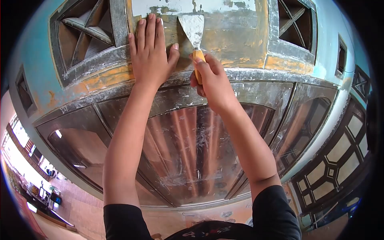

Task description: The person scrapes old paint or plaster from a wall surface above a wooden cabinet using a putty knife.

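Fingers spread, my left hand [151, 56] lies flat against a worn wall panel [232, 44] above the window. My right hand [214, 80] grips the yellow handle of a putty knife [193, 32], whose blade points up and is smeared with whitish residue. The blade is over the panel, to the right of my left hand; whether its edge touches the surface I cannot tell. Patches of white paint [168, 7] run along the panel's top, with grey and orange-brown bare areas below.
Vent openings with crossed bars [88, 32] flank the panel, the other vent [297, 22] being on the right. Below runs a wooden window frame [256, 93] with glass and pinkish curtains [180, 136]. A dark panelled door [332, 164] stands at right; tiled floor [80, 208] shows lower left.
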Available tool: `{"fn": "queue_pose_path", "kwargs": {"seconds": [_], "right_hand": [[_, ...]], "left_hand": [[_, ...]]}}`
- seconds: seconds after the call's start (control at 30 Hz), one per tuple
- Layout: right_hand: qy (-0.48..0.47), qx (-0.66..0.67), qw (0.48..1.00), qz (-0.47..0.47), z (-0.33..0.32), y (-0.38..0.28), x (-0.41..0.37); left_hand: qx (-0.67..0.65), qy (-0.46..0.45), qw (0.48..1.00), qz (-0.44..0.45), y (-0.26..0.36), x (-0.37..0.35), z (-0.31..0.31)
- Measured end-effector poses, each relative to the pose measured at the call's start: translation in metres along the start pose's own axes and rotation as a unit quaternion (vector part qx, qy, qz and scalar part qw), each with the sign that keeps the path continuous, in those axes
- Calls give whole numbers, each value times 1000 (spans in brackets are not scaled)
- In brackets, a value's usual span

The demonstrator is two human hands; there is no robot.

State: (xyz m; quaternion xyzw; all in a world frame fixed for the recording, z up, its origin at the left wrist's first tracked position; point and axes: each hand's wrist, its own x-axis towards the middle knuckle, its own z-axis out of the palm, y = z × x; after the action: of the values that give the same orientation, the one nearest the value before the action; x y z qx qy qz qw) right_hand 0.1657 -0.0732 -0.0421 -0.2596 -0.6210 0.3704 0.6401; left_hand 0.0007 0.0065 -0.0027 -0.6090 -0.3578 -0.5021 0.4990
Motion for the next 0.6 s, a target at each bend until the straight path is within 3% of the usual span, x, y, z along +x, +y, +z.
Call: {"fn": "queue_pose_path", "kwargs": {"seconds": [0.6], "right_hand": [[24,-5,999,-36,-18,-2,-5]], "left_hand": [[15,-5,1000,1,0,-1,0]]}}
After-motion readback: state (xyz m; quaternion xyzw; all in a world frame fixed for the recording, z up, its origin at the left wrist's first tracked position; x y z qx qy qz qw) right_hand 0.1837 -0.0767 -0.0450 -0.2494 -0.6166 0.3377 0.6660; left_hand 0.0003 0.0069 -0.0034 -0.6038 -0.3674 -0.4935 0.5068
